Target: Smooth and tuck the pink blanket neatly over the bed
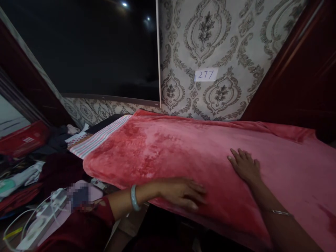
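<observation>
A red and pink plush blanket (168,143) lies spread over a table-like surface against the wall. My left hand (183,192), with a pale bangle (134,197) on its wrist, rests palm down near the blanket's front edge, fingers stretched out. Farther right, my right hand (244,164) lies flat on the blanket with its fingers spread; a thin silver bracelet (280,212) circles that wrist. Neither hand grasps anything. A striped cloth (101,136) shows from under the blanket's left end.
A large dark screen (86,49) hangs on the patterned wall, beside a paper label (206,74) reading 277. At left stand a white power strip (39,224) with cables, piled clothes (60,171) and a red box (23,138). Dark red wood panelling (296,66) is at right.
</observation>
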Tool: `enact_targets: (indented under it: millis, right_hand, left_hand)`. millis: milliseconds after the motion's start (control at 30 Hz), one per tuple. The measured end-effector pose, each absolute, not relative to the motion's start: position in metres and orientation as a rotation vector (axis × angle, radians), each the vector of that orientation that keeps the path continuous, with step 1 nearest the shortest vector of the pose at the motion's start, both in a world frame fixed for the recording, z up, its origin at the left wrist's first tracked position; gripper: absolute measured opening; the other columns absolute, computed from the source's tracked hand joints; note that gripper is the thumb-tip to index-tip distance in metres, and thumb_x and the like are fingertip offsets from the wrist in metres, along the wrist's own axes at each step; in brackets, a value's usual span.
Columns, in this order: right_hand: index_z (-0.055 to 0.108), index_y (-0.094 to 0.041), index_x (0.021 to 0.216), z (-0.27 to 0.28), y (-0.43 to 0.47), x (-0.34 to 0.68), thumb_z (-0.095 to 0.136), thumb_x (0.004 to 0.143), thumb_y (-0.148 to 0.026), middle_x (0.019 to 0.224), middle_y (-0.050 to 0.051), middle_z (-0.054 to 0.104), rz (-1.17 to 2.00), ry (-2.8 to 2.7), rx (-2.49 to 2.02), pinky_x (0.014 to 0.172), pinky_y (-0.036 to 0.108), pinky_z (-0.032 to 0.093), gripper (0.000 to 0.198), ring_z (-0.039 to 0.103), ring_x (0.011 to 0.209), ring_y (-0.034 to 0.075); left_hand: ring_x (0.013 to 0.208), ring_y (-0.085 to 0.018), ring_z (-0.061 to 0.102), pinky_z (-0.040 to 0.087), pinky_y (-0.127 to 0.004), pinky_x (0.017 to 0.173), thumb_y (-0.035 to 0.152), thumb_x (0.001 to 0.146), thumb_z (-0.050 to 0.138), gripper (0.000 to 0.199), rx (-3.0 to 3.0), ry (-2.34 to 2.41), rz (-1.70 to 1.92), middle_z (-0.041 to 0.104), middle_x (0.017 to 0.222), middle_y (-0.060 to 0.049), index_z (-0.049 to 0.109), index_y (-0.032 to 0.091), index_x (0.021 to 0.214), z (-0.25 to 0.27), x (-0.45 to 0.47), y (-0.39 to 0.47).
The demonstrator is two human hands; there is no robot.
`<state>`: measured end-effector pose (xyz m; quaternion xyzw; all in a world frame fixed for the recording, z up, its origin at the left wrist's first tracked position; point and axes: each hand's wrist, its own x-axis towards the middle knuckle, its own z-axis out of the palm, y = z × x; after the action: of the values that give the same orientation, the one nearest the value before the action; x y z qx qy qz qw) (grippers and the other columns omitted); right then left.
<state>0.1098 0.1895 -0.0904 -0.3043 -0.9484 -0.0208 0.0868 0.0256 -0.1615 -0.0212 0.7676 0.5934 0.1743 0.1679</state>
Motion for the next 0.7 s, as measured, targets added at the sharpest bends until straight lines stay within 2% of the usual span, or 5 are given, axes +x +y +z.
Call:
enact_targets:
  millis: [100,333,500,600,700]
  right_hand:
    - [0.042,-0.024,0.157,-0.088,0.188,0.11,0.018,0.104,-0.047,0.165,0.012,0.03,-0.067,-2.84,-0.908,0.112,0.061,0.035,0.063,0.029,0.149,0.033]
    - [0.042,-0.026,0.156,-0.085,0.184,0.108,0.022,0.104,-0.046,0.164,0.01,0.032,-0.075,-2.826,-0.936,0.113,0.06,0.035,0.059,0.03,0.149,0.032]
    - [0.044,-0.027,0.155,-0.087,0.186,0.108,0.021,0.105,-0.046,0.163,0.01,0.034,-0.056,-2.814,-0.924,0.113,0.061,0.034,0.059,0.031,0.149,0.031]
    - [0.044,-0.027,0.155,-0.087,0.188,0.108,0.022,0.105,-0.049,0.163,0.011,0.034,-0.037,-2.807,-0.914,0.113,0.061,0.034,0.059,0.031,0.149,0.032]
    - [0.045,-0.026,0.155,-0.087,0.188,0.109,0.023,0.104,-0.048,0.163,0.011,0.035,-0.044,-2.799,-0.907,0.112,0.061,0.035,0.059,0.033,0.148,0.032]
  left_hand:
    - [0.146,-0.021,0.043,0.033,-0.039,0.123,0.041,0.106,0.04,0.049,2.007,2.155,0.619,0.049,0.156,-0.011,0.053,0.019,0.148,-0.003,-0.004,-0.154]
    - [0.142,-0.047,0.041,0.042,-0.06,0.106,0.038,0.107,0.029,0.062,1.101,3.057,0.35,0.039,0.15,-0.041,0.044,-0.01,0.143,0.003,-0.135,-0.161]
    - [0.147,-0.046,0.033,0.03,-0.068,0.114,0.04,0.105,0.04,0.06,1.297,2.91,0.245,0.033,0.158,-0.033,0.042,0.002,0.152,-0.016,-0.107,-0.12]
    - [0.152,-0.034,0.03,0.025,-0.052,0.123,0.049,0.091,0.068,0.068,1.709,2.58,0.23,0.034,0.164,-0.012,0.048,0.025,0.152,-0.03,-0.039,-0.092]
    - [0.152,-0.033,0.031,0.022,-0.054,0.125,0.053,0.092,0.063,0.066,2.321,1.885,0.309,0.035,0.165,-0.01,0.052,0.024,0.15,-0.043,0.042,-0.088]
